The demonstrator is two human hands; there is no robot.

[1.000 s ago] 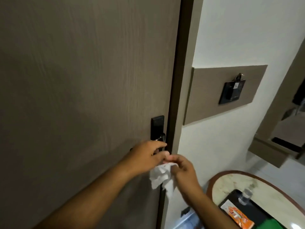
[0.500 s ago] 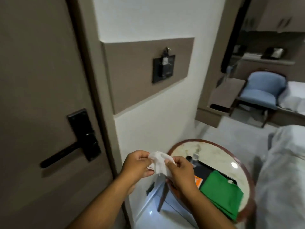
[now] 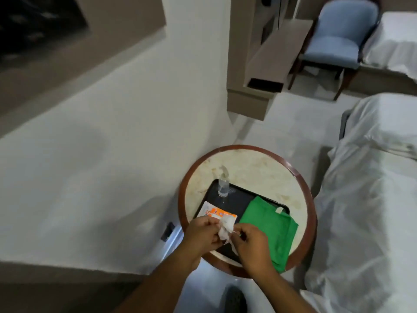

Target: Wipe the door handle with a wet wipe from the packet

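A crumpled white wet wipe (image 3: 226,229) is pinched between my left hand (image 3: 203,233) and my right hand (image 3: 253,243), just above the near edge of a black tray (image 3: 237,201). The orange and white wipe packet (image 3: 217,213) lies flat on the tray's left side, right behind my left fingers. The door and its handle are out of view.
The tray sits on a round marble-topped table (image 3: 252,168) with a brown rim, beside a white wall. A small clear spray bottle (image 3: 223,187) stands at the tray's back. A folded green cloth (image 3: 269,224) covers the tray's right part. A white-covered bed (image 3: 370,199) is at right, a blue armchair (image 3: 336,37) beyond.
The view has swung from the door and its black handle right and down to the round table. Both hands, still holding the wipe, have moved over the tray by the packet.
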